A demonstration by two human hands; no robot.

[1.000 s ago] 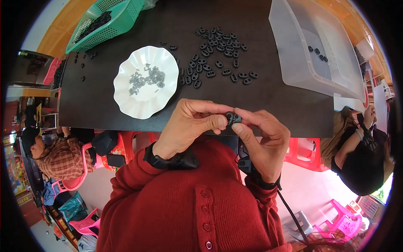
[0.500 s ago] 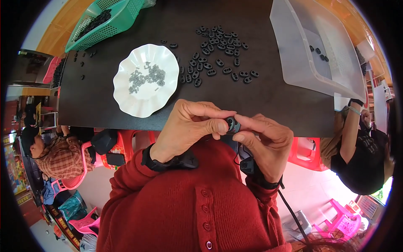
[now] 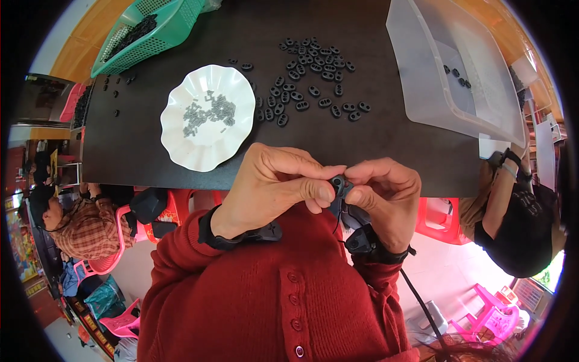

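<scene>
Take the small dark piece (image 3: 339, 180) pinched between your two hands as the centre of the dial, with twelve toward the far side of the table (image 3: 386, 145). It sits in front of your chest, held up at the near edge of the tabletop. Your left hand (image 3: 274, 184) comes in from nine o'clock, thumb and forefinger closed on the piece, the other fingers curled in underneath. Your right hand (image 3: 386, 196) meets it from between three and four, thumb and forefinger bent and gripping the opposite side. Your fingertips cover much of the piece, so although one round hole faces up, I can't be certain it matches the loose ones on the table.

Close to twelve o'clock you have a scatter of black two-holed pieces (image 3: 327, 76), bunched at the far end and looser toward you. At ten o'clock stands a white wavy-rimmed plate (image 3: 226, 145) with short grey pins (image 3: 223, 110) heaped in its middle. Beyond it, between ten and eleven, is a green lattice basket (image 3: 181, 33) holding a dark heap (image 3: 136, 36). Between one and two stands a translucent bin (image 3: 419, 78), with a few black parts (image 3: 456, 76) visible in it.
</scene>
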